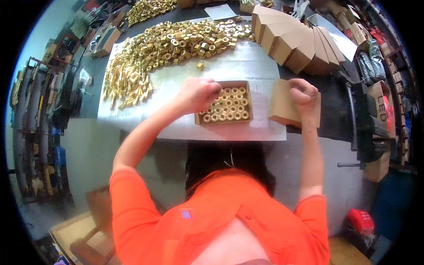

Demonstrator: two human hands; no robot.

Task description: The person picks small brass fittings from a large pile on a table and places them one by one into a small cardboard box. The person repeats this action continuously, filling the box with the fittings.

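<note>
Left hand (197, 93) hides the open box's (225, 105) corner; fingertips perhaps holding nuts.

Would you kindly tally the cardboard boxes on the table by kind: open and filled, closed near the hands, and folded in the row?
Open box filled with brass nuts, under the left hand: 1
Closed box, under the right hand: 1
Folded boxes in the fanned row: about 8, since overlaps hide some edges
Total: about 10

dark workbench (88, 70), white paper sheet (247, 66), brass nuts (176, 42), open box (225, 104), folded cartons (296, 39)
</note>
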